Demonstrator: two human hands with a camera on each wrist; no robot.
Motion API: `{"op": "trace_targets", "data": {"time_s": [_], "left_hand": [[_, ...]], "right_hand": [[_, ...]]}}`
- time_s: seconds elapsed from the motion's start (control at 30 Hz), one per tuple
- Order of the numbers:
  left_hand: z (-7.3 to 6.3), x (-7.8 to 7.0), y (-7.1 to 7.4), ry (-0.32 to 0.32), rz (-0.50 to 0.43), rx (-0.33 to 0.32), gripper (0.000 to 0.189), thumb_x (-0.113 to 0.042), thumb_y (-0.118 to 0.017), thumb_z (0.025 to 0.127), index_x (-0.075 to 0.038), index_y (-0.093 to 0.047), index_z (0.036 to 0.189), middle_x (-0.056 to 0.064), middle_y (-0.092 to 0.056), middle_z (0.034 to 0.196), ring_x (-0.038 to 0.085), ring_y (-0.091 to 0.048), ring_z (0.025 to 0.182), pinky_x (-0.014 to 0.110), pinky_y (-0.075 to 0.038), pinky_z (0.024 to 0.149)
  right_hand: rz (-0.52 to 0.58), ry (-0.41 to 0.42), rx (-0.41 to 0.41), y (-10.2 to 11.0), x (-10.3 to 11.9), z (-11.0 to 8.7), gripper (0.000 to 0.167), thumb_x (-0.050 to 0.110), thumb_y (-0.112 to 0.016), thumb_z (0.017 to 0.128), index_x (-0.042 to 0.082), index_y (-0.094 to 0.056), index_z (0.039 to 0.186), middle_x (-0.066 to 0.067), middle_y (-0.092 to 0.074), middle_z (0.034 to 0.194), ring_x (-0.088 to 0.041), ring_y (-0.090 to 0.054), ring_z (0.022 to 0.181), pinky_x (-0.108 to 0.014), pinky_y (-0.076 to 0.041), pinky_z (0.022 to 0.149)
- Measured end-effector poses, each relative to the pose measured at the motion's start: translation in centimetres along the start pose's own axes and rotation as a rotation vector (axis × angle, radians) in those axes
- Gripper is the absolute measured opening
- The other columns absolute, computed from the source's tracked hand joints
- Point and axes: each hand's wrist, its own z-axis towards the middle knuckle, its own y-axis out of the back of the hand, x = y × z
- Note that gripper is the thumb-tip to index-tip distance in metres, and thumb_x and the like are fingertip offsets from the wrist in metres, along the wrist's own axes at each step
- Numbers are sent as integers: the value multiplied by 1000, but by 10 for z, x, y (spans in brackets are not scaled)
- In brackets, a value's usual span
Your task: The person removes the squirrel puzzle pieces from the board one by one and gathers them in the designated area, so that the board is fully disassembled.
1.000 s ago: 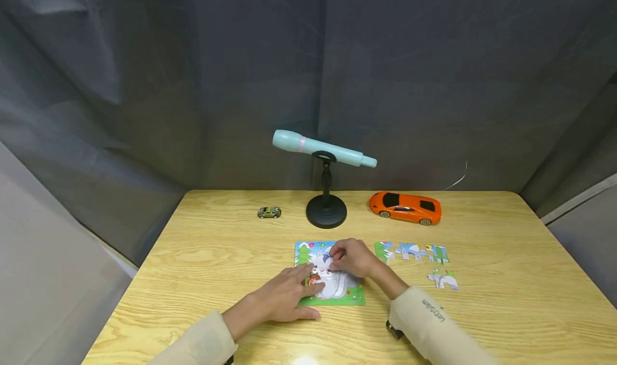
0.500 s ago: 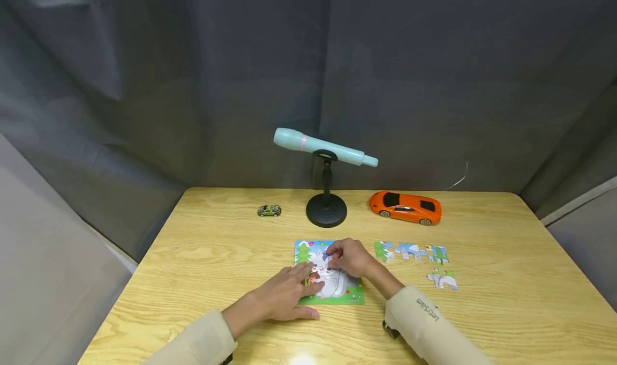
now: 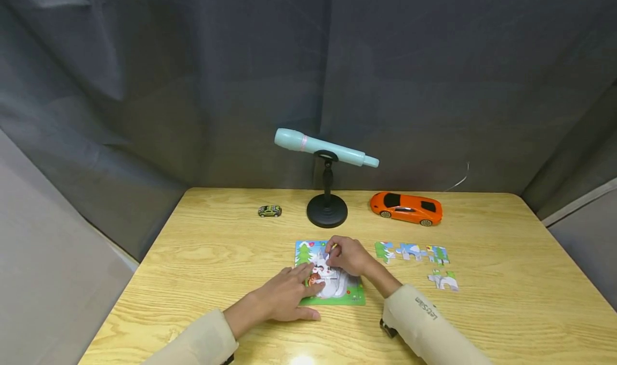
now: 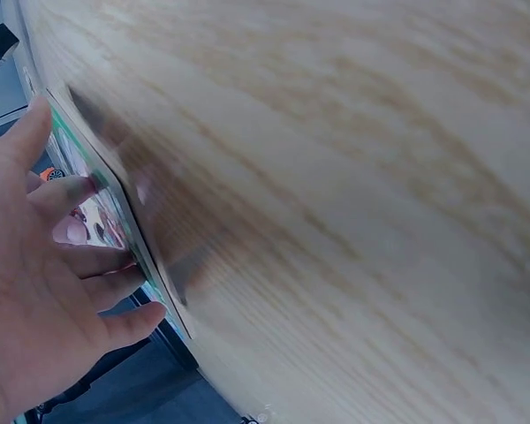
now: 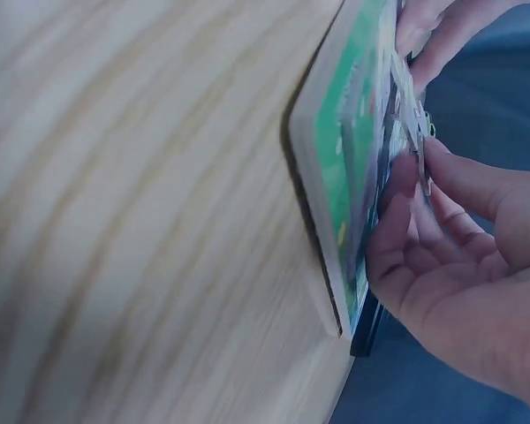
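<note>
A jigsaw puzzle board (image 3: 355, 297) with a green border and a white animal picture lies on the table. My left hand (image 3: 281, 295) rests on its left side, fingers spread and fairly straight. Over the upper right part, my right hand (image 3: 352, 257) pinches a jigsaw piece (image 5: 410, 102) between thumb and fingers. In the right wrist view this piece stands tilted up from the board. The right fingers hide much of it in the head view. Part of the board also shows past the left fingers in the left wrist view.
Several loose jigsaw pieces (image 3: 411, 251) lie right of the board, one piece (image 3: 444, 280) nearer the front. Behind stand a small green toy car (image 3: 269, 211), a light-blue microphone (image 3: 332, 149) on a black stand (image 3: 327, 213), and an orange toy car (image 3: 406, 208).
My right hand has shifted slightly up and left over the board, and the picture under its fingers now looks raised. The left hand and the loose pieces have stayed in place.
</note>
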Motion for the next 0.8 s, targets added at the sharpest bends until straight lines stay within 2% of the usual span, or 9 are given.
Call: {"op": "trace_targets", "data": {"time_s": [0.27, 0.5, 0.67, 0.8], "left_hand": [[0, 0, 0, -1, 17, -3, 67, -67, -40, 89, -29, -41, 144, 21, -28, 153, 32, -30, 142, 50, -38, 107], [-2, 2, -1, -18, 42, -12, 67, -66, -39, 90, -28, -39, 145, 22, -28, 153, 33, -30, 142, 49, -39, 106], [-1, 3, -3, -23, 41, -6, 67, -66, -39, 90, -28, -38, 146, 21, -27, 154, 33, -29, 143, 50, -39, 106], [-1, 4, -5, -30, 38, -10, 68, -66, -38, 91, -28, -37, 147, 21, -27, 154, 33, -29, 143, 50, -39, 105]], "right_hand": [[88, 12, 35, 8, -1, -3, 12, 0, -63, 87, 1, -59, 98, -9, -70, 73, -12, -59, 59, -22, -42, 52], [193, 60, 47, 27, -11, -12, 11, -3, -58, 90, -5, -55, 100, -17, -70, 78, -23, -66, 64, -34, -53, 60], [191, 77, 44, 42, -23, -21, 13, -1, -58, 90, -6, -54, 102, -17, -70, 78, -25, -66, 66, -39, -53, 60], [170, 57, 30, 56, -33, -31, 16, 3, -60, 90, -5, -55, 103, -17, -69, 78, -26, -67, 70, -39, -52, 61]]}}
